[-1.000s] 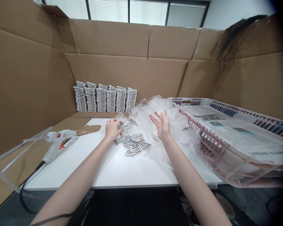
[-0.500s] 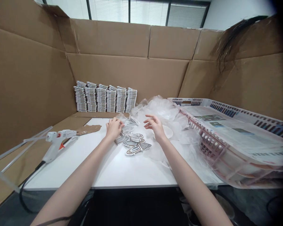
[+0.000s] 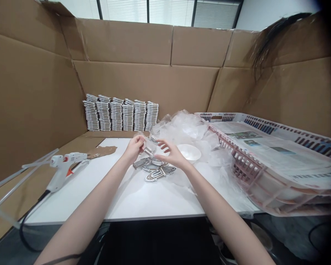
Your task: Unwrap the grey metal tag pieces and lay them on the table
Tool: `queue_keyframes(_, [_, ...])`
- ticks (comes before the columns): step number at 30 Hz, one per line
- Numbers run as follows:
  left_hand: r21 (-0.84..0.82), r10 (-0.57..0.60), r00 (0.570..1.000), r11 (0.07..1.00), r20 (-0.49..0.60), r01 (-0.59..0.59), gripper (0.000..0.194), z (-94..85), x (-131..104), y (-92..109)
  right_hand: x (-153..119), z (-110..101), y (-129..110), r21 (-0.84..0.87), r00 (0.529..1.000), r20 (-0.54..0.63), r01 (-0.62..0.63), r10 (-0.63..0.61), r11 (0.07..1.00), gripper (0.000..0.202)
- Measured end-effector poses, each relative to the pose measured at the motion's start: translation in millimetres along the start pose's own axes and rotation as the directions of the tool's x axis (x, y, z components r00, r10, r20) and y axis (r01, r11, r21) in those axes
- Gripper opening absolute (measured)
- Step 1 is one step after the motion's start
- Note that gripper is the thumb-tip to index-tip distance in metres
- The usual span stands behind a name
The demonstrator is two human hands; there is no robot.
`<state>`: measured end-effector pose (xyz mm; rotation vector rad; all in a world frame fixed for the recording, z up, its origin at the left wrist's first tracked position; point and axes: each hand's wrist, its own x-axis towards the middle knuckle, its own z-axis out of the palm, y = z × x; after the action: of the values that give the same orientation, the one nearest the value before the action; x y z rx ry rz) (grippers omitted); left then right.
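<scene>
My left hand [image 3: 136,148] pinches a clear plastic bag [image 3: 149,147], with small grey pieces visible in or just behind it. To the right of the bag, my right hand [image 3: 169,152] has its thumb and fingers spread, facing the bag; no object shows in its grasp. Below both hands lies a loose pile of grey-and-white ornamental pieces [image 3: 156,175] on the white tabletop [image 3: 154,202]. A white bowl [image 3: 191,152] sits just right of my right hand.
Stacks of thin white pieces [image 3: 116,116] stand at the back left. Crumpled clear bags [image 3: 186,125] are heaped behind the bowl. On the right is a pink-and-white basket [image 3: 245,167] holding printed sheets. A glue gun [image 3: 61,169] lies left, with a black cable. Cardboard walls [image 3: 143,81] surround the table.
My left hand has lifted a clear bag from the pile. My right hand has moved left, towards it. The view has shifted slightly.
</scene>
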<state>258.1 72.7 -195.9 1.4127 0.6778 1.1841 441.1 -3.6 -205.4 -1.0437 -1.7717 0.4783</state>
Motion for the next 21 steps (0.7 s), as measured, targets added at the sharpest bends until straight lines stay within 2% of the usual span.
queue_keyframes(2, [-0.098, -0.043, 0.998, 0.994, 0.04, 0.046, 0.027, 5.5, -4.0, 1.2, -2.3, 2.1, -3.1, -0.071, 0.987, 0.061, 0.15, -0.146, 0.986, 0.061])
queue_keyframes(4, [-0.143, -0.072, 0.996, 0.987, 0.046, 0.078, 0.025, 10.2, -7.1, 0.8, -3.0, 4.8, -4.9, -0.095, 0.975, 0.038, 0.222, -0.22, 0.97, 0.047])
queue_keyframes(6, [-0.146, -0.09, 0.995, 0.985, 0.043, 0.096, 0.024, 13.6, -8.3, -0.7, -2.5, 7.1, -5.1, -0.104, 0.975, -0.05, 0.209, -0.215, 0.972, 0.023])
queue_keyframes(8, [-0.119, -0.094, 0.994, 0.988, 0.063, 0.101, 0.024, 13.9, -7.0, -2.3, -1.5, 7.9, -4.4, -0.098, 0.974, -0.143, 0.162, -0.174, 0.982, 0.007])
queue_keyframes(10, [-0.045, -0.08, 0.995, 0.996, 0.06, 0.082, 0.024, 9.1, -3.4, -3.3, -0.6, 6.9, -3.7, -0.071, 0.968, -0.211, 0.121, -0.133, 0.99, 0.008])
queue_keyframes(12, [0.149, -0.018, 0.999, 0.989, -0.044, 0.025, 0.023, -1.4, 1.2, -4.2, 0.1, 4.8, -3.2, -0.065, 0.961, -0.249, 0.105, -0.118, 0.992, 0.012])
queue_keyframes(13, [0.302, 0.043, 0.992, 0.953, -0.115, -0.006, 0.022, -8.3, 3.2, -4.8, 0.5, 3.6, -2.7, -0.08, 0.959, -0.254, 0.105, -0.122, 0.991, 0.014])
queue_keyframes(14, [0.477, 0.122, 0.978, 0.879, -0.172, -0.026, 0.021, -15.7, 4.8, -5.7, 0.8, 2.6, -1.8, -0.104, 0.959, -0.252, 0.105, -0.129, 0.989, 0.016])
queue_keyframes(16, [0.756, 0.231, 0.961, 0.653, -0.153, -0.037, 0.021, -29.9, 5.8, -8.4, 1.3, 1.2, 1.1, -0.154, 0.964, -0.233, 0.096, -0.131, 0.983, 0.017])
queue_keyframes(18, [0.886, 0.209, 0.975, 0.462, -0.076, -0.03, 0.027, -40.2, 4.6, -12.6, 1.8, 0.8, 5.4, -0.199, 0.972, -0.21, 0.065, -0.107, 0.978, 0.015])
queue_keyframes(21, [0.951, 0.087, 0.996, 0.308, -0.005, -0.022, 0.037, -47.6, 2.9, -19.9, 2.2, 1.2, 11.7, -0.26, 0.98, -0.189, 0.013, -0.064, 0.965, 0.012])
